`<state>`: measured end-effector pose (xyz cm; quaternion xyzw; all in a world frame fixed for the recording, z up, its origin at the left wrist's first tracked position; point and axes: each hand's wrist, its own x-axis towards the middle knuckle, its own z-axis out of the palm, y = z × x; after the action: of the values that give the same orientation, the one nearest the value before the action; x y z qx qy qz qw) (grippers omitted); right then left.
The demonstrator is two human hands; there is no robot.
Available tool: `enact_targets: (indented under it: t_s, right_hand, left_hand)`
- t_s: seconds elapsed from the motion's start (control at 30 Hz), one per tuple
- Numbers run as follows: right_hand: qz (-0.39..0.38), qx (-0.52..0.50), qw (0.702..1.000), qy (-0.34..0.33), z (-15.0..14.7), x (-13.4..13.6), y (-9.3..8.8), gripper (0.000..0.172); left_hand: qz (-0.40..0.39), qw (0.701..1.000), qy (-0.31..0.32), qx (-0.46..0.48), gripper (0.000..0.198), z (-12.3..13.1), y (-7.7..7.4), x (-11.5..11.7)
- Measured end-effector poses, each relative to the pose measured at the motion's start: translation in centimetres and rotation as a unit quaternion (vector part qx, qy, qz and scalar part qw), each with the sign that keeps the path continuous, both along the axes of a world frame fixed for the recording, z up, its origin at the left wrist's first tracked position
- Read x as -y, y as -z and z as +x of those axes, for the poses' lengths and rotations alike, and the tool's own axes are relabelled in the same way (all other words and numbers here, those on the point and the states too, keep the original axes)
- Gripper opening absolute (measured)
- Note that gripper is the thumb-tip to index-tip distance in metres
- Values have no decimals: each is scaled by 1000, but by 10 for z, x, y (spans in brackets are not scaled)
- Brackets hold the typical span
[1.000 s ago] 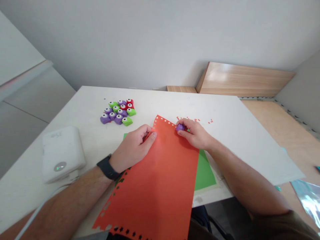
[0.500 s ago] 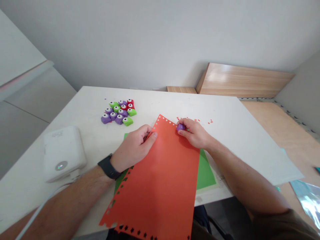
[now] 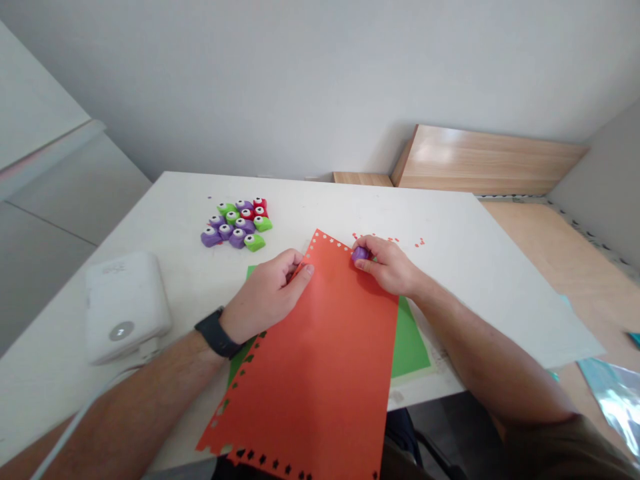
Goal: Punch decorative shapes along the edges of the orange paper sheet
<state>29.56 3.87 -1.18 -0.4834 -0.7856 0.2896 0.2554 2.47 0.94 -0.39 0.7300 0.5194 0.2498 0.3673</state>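
Note:
An orange-red paper sheet [image 3: 320, 360] lies on the white table [image 3: 450, 280], with small shapes punched out along its far and left edges. My left hand [image 3: 270, 293], a black watch on its wrist, pinches the sheet's left edge near the far corner. My right hand [image 3: 390, 267] is closed on a small purple craft punch [image 3: 360, 254] set at the sheet's far edge. Under the orange sheet lies a green sheet [image 3: 410, 347].
A cluster of purple, green and red punches [image 3: 237, 223] sits at the far left. Tiny red paper bits [image 3: 400, 240] lie beyond my right hand. A white device [image 3: 125, 307] with a cable stands at the left. Wooden boards [image 3: 480, 160] lean against the wall.
The orange sheet has slid slightly right and forward under my hands. The punch and my right hand stay at its far edge.

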Motion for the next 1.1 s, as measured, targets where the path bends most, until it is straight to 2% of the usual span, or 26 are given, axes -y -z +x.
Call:
enact_targets:
  t_s: [0.33, 0.5, 0.77, 1.1]
  right_hand:
    - [-9, 13, 1000, -11, 0, -2, 1, 9]
    - [-7, -13, 1000, -9, 4, -1, 0, 13]
    - [-43, -47, 997, -32, 7, 0, -2, 16]
    - [-120, -151, 981, -14, 11, 0, 0, 29]
  left_hand:
    - [6, 1000, 2, -3, 30, -1, 1, 1]
    - [6, 1000, -5, 0, 29, -1, 0, 0]
    - [3, 1000, -6, -14, 30, -1, 3, 0]
    - [31, 999, -6, -16, 31, -4, 4, -3]
